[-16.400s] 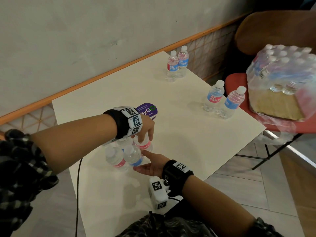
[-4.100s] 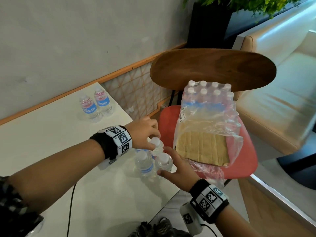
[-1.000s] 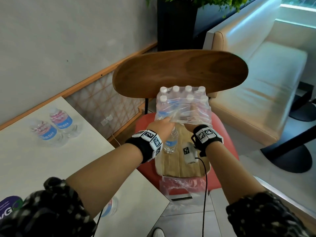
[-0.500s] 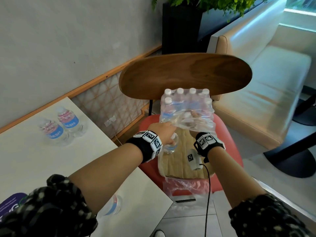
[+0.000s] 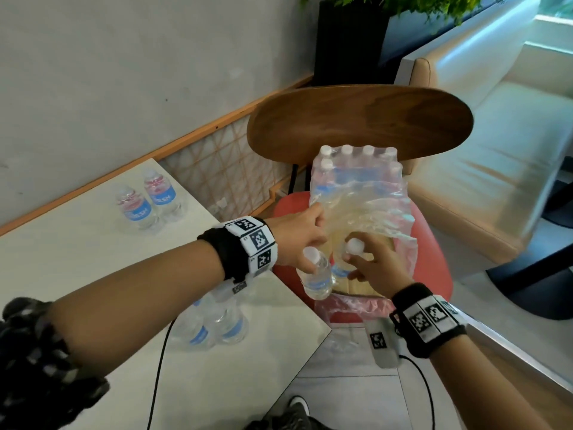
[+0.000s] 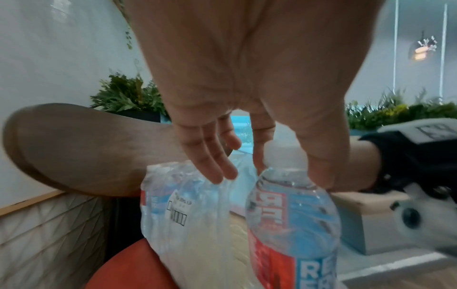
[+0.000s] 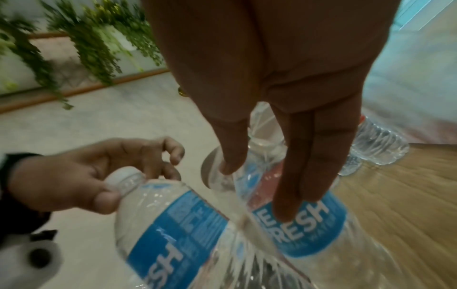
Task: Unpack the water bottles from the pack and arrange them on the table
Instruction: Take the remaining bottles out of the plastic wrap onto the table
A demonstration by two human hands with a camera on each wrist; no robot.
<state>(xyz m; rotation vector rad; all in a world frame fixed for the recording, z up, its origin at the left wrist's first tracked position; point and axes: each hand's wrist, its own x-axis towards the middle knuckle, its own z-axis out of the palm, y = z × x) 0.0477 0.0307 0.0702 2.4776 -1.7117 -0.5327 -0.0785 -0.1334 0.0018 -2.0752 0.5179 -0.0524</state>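
Note:
The shrink-wrapped pack of water bottles (image 5: 356, 184) stands torn open on the red chair seat (image 5: 434, 259). My left hand (image 5: 307, 259) pinches the white cap of one water bottle (image 5: 316, 277), which hangs in front of the pack by the table corner. The left wrist view shows thumb and forefinger on that cap, the other fingers spread over the pack (image 6: 188, 205). My right hand (image 5: 353, 259) grips a second bottle (image 5: 354, 246) just beside it, at the pack's loose plastic. In the right wrist view its fingers (image 7: 296, 176) lie along the blue label (image 7: 309, 221).
The white table (image 5: 77, 268) holds two bottles (image 5: 145, 203) near the wall and a close group (image 5: 217, 324) under my left wrist. The chair's wooden backrest (image 5: 356, 119) rises behind the pack. A beige sofa (image 5: 496, 156) stands to the right.
Both hands have drawn back from the pack toward the table corner. The right hand has come out of the plastic holding a second bottle; the left still carries its bottle.

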